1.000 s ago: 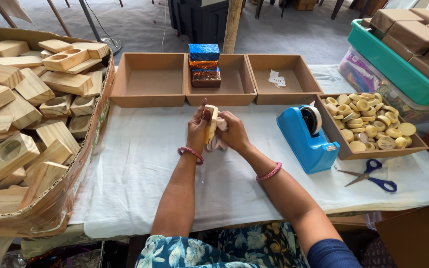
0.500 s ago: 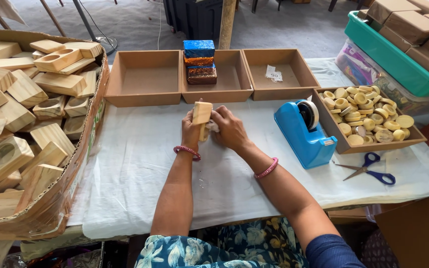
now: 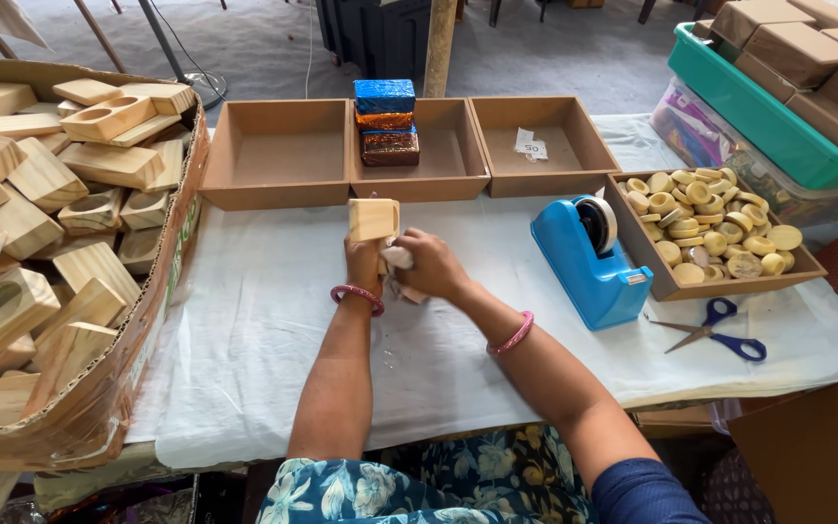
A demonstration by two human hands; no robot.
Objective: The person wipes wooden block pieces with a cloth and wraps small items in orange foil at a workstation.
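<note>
A white cloth covered the table (image 3: 244, 369), grey floor beyond it. Three brown trays stood in a row; the middle tray (image 3: 458, 155) held foil-wrapped blocks (image 3: 386, 121). A cardboard box (image 3: 99, 408) on the left was heaped with wooden blocks. The left hand (image 3: 363, 262) gripped a wooden block (image 3: 373, 218) upright above the cloth, just before the trays. The right hand (image 3: 431, 264) was closed on a white rag (image 3: 398, 258) against it.

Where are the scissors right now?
In the head view the blue-handled scissors lie on the white cloth at the table's right side, just in front of the tray of round pieces and right of the blue tape dispenser.
</note>
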